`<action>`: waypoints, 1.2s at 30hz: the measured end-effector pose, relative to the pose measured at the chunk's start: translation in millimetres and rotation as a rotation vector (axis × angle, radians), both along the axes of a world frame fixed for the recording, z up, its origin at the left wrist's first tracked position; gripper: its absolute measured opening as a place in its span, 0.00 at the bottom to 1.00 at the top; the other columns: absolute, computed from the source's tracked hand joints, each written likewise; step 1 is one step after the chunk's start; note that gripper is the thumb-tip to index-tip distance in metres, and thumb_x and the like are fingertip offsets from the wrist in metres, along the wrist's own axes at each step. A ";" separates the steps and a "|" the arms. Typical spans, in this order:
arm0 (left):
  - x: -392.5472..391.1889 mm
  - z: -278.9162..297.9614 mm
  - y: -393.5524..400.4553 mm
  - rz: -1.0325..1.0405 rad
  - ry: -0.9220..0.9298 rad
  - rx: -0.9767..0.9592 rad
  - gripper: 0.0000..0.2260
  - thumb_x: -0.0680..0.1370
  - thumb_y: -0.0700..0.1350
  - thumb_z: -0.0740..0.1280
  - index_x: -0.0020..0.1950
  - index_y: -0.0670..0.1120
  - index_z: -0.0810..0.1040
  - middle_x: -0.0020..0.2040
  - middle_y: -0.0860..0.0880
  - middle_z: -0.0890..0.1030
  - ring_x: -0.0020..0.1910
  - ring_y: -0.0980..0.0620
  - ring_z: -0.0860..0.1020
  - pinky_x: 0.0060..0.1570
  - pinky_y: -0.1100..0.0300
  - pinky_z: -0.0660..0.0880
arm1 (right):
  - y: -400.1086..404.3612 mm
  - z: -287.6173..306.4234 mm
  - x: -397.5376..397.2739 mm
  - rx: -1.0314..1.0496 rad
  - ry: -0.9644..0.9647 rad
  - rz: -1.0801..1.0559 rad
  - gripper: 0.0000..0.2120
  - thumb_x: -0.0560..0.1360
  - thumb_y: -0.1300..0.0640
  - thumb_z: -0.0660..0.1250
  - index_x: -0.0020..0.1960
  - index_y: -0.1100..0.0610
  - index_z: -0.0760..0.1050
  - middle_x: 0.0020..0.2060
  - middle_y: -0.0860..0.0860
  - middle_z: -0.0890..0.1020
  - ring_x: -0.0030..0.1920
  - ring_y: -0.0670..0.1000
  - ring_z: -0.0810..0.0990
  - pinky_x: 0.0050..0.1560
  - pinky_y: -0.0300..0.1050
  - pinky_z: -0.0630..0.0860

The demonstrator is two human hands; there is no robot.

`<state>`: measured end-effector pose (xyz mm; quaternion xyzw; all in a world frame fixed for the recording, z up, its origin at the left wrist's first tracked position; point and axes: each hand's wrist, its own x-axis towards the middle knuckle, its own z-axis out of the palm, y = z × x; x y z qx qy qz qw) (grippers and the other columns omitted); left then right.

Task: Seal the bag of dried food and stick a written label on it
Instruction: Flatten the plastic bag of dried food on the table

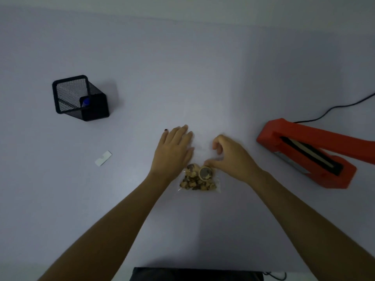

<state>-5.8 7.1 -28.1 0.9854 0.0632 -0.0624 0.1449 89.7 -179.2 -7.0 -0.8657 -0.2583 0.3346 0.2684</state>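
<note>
My left hand (176, 148) lay flat on the clear bag (199, 178); my right hand (229, 157) pinched its film; trapped air or creases might spoil the sealer's (308, 153) weld.

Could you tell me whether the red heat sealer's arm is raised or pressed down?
Raised: the heat sealer arm stands apart from its base, exposing the sealing strip.

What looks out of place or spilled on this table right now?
Nothing is spilled: the dried food sits inside the clear bag, between the left hand and right hand. The one oddity is the black mesh pen holder, which seems tipped on its side with a blue-capped pen inside. The white label lies apart.
</note>
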 end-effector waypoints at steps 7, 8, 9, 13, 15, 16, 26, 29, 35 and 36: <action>-8.4 -7.9 6.6 -0.053 0.040 0.004 0.31 0.77 0.64 0.57 0.73 0.45 0.64 0.75 0.45 0.64 0.73 0.46 0.62 0.73 0.45 0.58 | 10.2 -6.2 -6.2 -0.062 -0.153 -0.007 0.21 0.67 0.42 0.74 0.44 0.52 0.65 0.37 0.45 0.72 0.34 0.47 0.70 0.31 0.41 0.64; -9.2 -8.2 9.1 -0.072 0.048 0.008 0.32 0.77 0.65 0.57 0.74 0.45 0.63 0.75 0.46 0.63 0.74 0.46 0.61 0.74 0.46 0.58 | 5.3 -5.9 -4.4 -0.055 -0.122 0.001 0.20 0.67 0.44 0.75 0.43 0.52 0.66 0.36 0.46 0.72 0.34 0.47 0.70 0.31 0.41 0.65; -10.2 -8.6 11.2 -0.090 0.052 0.009 0.33 0.77 0.66 0.56 0.74 0.46 0.63 0.75 0.46 0.63 0.74 0.46 0.61 0.74 0.46 0.57 | -0.5 -6.0 -2.3 -0.051 -0.091 0.012 0.20 0.67 0.45 0.75 0.43 0.52 0.66 0.36 0.46 0.72 0.34 0.47 0.70 0.32 0.42 0.66; -12.4 -8.4 17.3 -0.132 0.050 0.014 0.35 0.76 0.68 0.56 0.75 0.46 0.61 0.76 0.46 0.61 0.76 0.46 0.58 0.75 0.48 0.54 | -19.3 -1.9 6.3 -0.025 0.011 0.017 0.20 0.66 0.49 0.77 0.43 0.52 0.67 0.38 0.48 0.73 0.37 0.49 0.72 0.36 0.44 0.70; -12.3 -7.4 17.5 -0.136 0.050 0.015 0.36 0.76 0.68 0.56 0.75 0.46 0.61 0.76 0.46 0.61 0.76 0.46 0.58 0.75 0.47 0.54 | -19.3 0.5 8.6 -0.024 0.056 -0.017 0.19 0.66 0.51 0.78 0.44 0.52 0.67 0.39 0.50 0.74 0.37 0.49 0.73 0.36 0.43 0.69; -12.2 -7.2 17.0 -0.135 0.051 0.015 0.36 0.75 0.68 0.56 0.75 0.46 0.61 0.76 0.46 0.61 0.76 0.46 0.58 0.75 0.47 0.54 | -16.0 1.7 8.3 -0.031 0.060 -0.033 0.18 0.66 0.52 0.78 0.44 0.52 0.68 0.38 0.50 0.75 0.36 0.49 0.73 0.36 0.44 0.69; -16.3 -7.3 23.1 -0.161 0.096 0.030 0.36 0.76 0.68 0.53 0.76 0.45 0.58 0.77 0.46 0.59 0.77 0.46 0.55 0.75 0.47 0.53 | -16.5 1.5 2.5 -0.101 -0.067 0.001 0.25 0.63 0.43 0.78 0.44 0.54 0.66 0.37 0.46 0.70 0.36 0.48 0.68 0.33 0.44 0.66; -17.9 -4.5 15.3 -0.070 0.030 -0.105 0.31 0.77 0.62 0.59 0.74 0.45 0.63 0.76 0.44 0.61 0.76 0.43 0.57 0.74 0.42 0.55 | -18.0 4.0 4.5 -0.077 -0.034 0.014 0.24 0.64 0.46 0.78 0.44 0.55 0.67 0.37 0.47 0.70 0.36 0.49 0.68 0.34 0.45 0.66; -6.5 0.4 -2.0 -0.284 -0.209 -0.158 0.16 0.74 0.42 0.69 0.62 0.46 0.77 0.66 0.42 0.74 0.65 0.44 0.72 0.70 0.40 0.60 | -9.1 6.2 11.9 -0.162 0.006 0.065 0.26 0.63 0.45 0.79 0.49 0.54 0.66 0.35 0.46 0.71 0.34 0.47 0.69 0.32 0.45 0.63; -6.5 -3.9 3.2 -0.345 -0.161 -0.141 0.16 0.76 0.44 0.68 0.63 0.46 0.76 0.67 0.43 0.74 0.66 0.45 0.72 0.70 0.40 0.60 | -8.1 6.8 12.4 -0.181 0.009 0.074 0.26 0.63 0.44 0.79 0.49 0.54 0.67 0.35 0.46 0.71 0.34 0.48 0.70 0.32 0.45 0.64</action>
